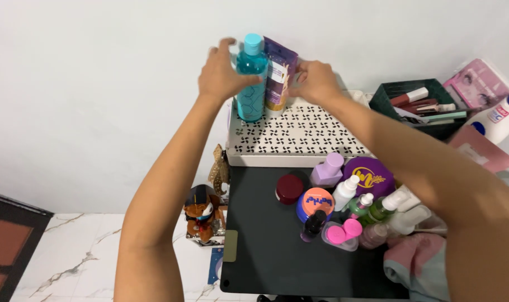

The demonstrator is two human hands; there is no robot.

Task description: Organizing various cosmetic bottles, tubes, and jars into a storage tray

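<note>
While reaching toward the far wall, leans over a black table [265,246], bare on its near-left half and crowded on its right. Carries along its far edge a cream perforated tray [299,137], patterned top uncovered almost everywhere; flanked far right by a dark green basket [403,92] of tubes and pens, with no hand near it. Clamps the left hand [221,75] around the upper body of a tall teal bottle [250,84], fingers and thumb wrapped on it; stands upright, seemingly with its base on the tray's far-left corner, close to the wall. Sets the right hand [316,81], a little apart from the left, with bent fingers against the right edge of a purple pouch [281,72] touching the bottle's right side; cannot tell whether gripping or only steadying. Counts, judging by how things lie, only these two as up on the tray. Leaves down on the table, near and right of the tray, a round purple tin [372,176], an orange-lidded jar [316,202], a lilac bottle [328,169], a dark red jar [289,188] and several smaller bottles, all clustered together.
</note>
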